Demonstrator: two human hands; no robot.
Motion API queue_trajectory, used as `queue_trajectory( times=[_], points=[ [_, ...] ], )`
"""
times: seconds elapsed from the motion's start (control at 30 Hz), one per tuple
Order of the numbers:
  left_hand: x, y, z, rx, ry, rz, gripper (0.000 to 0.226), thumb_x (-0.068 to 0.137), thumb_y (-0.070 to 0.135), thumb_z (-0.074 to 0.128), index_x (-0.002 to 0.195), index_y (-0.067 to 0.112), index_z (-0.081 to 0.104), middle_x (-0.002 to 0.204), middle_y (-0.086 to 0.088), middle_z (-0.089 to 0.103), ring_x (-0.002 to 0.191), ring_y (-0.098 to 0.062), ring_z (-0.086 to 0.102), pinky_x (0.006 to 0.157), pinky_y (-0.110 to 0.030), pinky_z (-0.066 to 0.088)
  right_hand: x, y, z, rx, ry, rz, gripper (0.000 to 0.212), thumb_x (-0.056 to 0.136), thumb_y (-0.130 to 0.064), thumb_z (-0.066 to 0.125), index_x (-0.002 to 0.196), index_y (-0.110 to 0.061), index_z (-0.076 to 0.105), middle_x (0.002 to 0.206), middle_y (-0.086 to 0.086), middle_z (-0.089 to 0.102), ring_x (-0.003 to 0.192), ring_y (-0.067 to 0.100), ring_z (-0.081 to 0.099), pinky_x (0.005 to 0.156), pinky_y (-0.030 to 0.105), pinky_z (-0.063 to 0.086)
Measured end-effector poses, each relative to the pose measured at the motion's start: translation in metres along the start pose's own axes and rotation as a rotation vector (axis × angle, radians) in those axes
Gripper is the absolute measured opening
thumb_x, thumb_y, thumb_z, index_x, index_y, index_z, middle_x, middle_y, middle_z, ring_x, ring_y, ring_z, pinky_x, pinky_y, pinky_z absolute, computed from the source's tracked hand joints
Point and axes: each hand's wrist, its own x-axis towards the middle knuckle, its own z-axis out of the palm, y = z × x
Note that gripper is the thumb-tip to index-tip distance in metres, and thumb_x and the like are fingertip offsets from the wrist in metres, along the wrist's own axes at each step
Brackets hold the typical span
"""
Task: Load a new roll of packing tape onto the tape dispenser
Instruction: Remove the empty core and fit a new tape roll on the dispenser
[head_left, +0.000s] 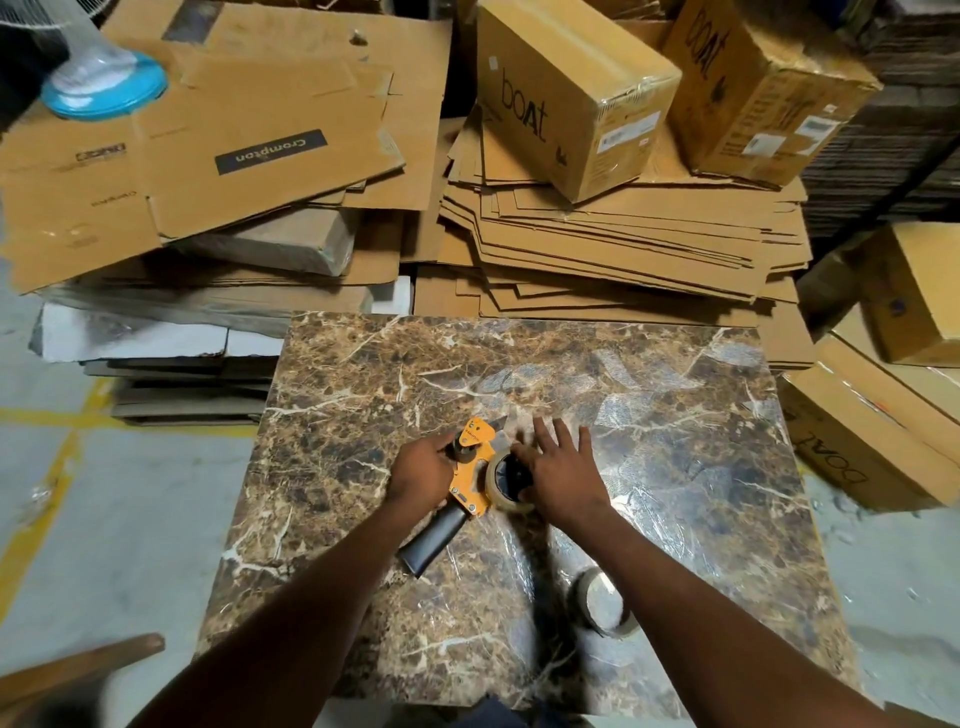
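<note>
Cardboard stacks are filling the upper frame; marble worktop at centre. Left hand is clenching the orange tape dispenser to steady it; right hand, fingers spread, is pressing the tape roll onto its hub. A second roll is lying at lower right, probably the old one.

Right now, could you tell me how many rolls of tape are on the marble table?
2. One roll sits on the orange dispenser under the right hand; a second roll lies near the table's front edge by the right forearm. None seem hidden.
</note>
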Motion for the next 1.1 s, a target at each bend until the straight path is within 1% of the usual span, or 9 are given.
queue_trajectory(
  times=[0.07,0.13,0.27,0.4,0.53,0.63,0.83,1.0,1.1],
  points=[
    [-0.001,-0.007,-0.003,0.037,0.0,-0.021,0.051,0.097,0.001,0.05,0.14,0.018,0.069,0.117,-0.014,0.078,0.067,-0.02,0.065,0.054,-0.026,0.052,0.0,-0.001,0.002,0.001,0.002,0.02,0.07,0.097,-0.049,0.059,0.158,-0.028,0.032,0.17,0.016,0.01,0.154,0.042,0.008,0.119,0.068,0.006],
    [-0.006,-0.007,-0.007,0.142,0.021,0.072,0.043,0.097,0.005,0.052,0.133,0.016,0.073,0.118,-0.012,0.077,0.071,-0.02,0.063,0.053,-0.023,0.043,-0.001,-0.002,0.005,0.01,0.01,0.042,0.069,0.098,-0.047,0.06,0.157,-0.024,0.034,0.169,0.017,0.015,0.154,0.042,0.01,0.119,0.069,0.007],
    [-0.021,-0.003,-0.008,0.363,0.096,0.303,0.029,0.098,0.024,0.058,0.118,0.008,0.073,0.154,-0.014,0.054,0.114,-0.03,0.068,0.091,-0.04,0.058,-0.003,-0.008,0.007,-0.02,0.015,0.076,0.07,0.098,-0.05,0.057,0.156,-0.014,0.038,0.168,0.016,0.019,0.154,0.04,0.013,0.119,0.068,0.007],
    [-0.031,-0.008,0.001,0.572,0.055,0.471,0.041,0.091,0.049,0.065,0.124,0.026,0.076,0.172,-0.008,0.029,0.153,-0.03,0.036,0.12,-0.058,0.033,-0.004,-0.011,0.006,-0.022,0.018,0.08,0.066,0.1,-0.053,0.053,0.151,-0.012,0.046,0.169,0.015,0.015,0.154,0.039,0.012,0.119,0.067,0.006],
    [-0.029,0.004,0.012,0.682,0.007,0.426,0.047,0.085,0.064,0.063,0.119,0.035,0.078,0.178,-0.004,0.002,0.16,-0.033,0.014,0.125,-0.067,0.017,-0.001,-0.012,0.003,0.008,0.01,0.076,0.062,0.1,-0.054,0.053,0.146,-0.013,0.053,0.17,0.014,0.015,0.154,0.038,0.011,0.119,0.066,0.006],
    [-0.031,0.017,0.023,0.742,-0.01,0.372,0.044,0.088,0.057,0.067,0.125,0.034,0.074,0.178,-0.007,-0.007,0.161,-0.036,0.008,0.125,-0.07,0.013,0.0,-0.012,-0.001,0.009,0.009,0.071,0.064,0.097,-0.056,0.056,0.145,-0.013,0.054,0.168,0.014,0.02,0.153,0.037,0.014,0.12,0.065,0.007],
    [-0.029,0.022,0.029,0.657,0.045,0.244,0.053,0.091,0.048,0.07,0.139,0.026,0.064,0.177,-0.011,0.008,0.159,-0.037,0.015,0.124,-0.065,0.019,0.008,-0.009,-0.014,-0.054,0.019,0.025,0.044,0.095,-0.045,0.059,0.13,-0.019,0.07,0.164,0.014,0.03,0.151,0.037,0.017,0.12,0.064,0.008],
    [-0.027,0.02,0.031,0.562,0.019,0.247,0.027,0.093,0.04,0.068,0.115,0.028,0.077,0.179,-0.003,0.001,0.162,-0.034,0.007,0.125,-0.066,0.015,0.014,-0.008,-0.018,-0.046,0.005,0.01,0.045,0.094,-0.05,0.061,0.123,-0.018,0.073,0.158,0.01,0.041,0.149,0.036,0.022,0.119,0.063,0.012],
    [-0.026,0.013,0.036,0.542,0.041,0.234,0.029,0.097,0.034,0.061,0.117,0.023,0.077,0.178,-0.004,0.008,0.161,-0.033,0.01,0.124,-0.063,0.017,0.017,-0.006,-0.02,-0.035,-0.019,0.014,0.041,0.094,-0.047,0.063,0.12,-0.016,0.073,0.148,0.006,0.052,0.145,0.034,0.028,0.117,0.061,0.017]
  ],
)
